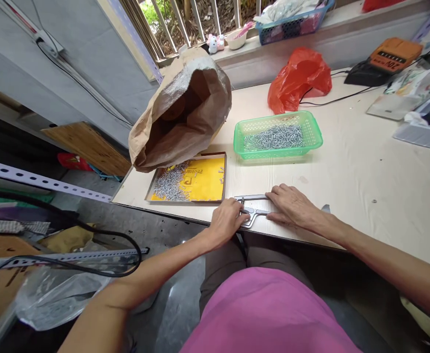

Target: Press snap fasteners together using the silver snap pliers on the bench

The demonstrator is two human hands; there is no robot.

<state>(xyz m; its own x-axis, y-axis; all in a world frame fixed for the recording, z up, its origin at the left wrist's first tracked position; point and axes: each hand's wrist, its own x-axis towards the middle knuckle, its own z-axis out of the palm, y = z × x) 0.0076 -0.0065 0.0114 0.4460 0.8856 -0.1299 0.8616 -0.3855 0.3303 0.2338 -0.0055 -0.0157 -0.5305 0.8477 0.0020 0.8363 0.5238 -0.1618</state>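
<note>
We note a flat grey metal bracket (252,211) lying at the table's near edge, at 6 o'clock from the green basket, partly covered by both hands.

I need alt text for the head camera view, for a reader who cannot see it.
Two bare hands, left hand and right hand, rest on a flat metal jig at the table edge. Behind lie a yellow tray and a green basket, both holding small metal pins.

small workshop: screw basket (277,136), slotted steel angles (42,182).
</note>
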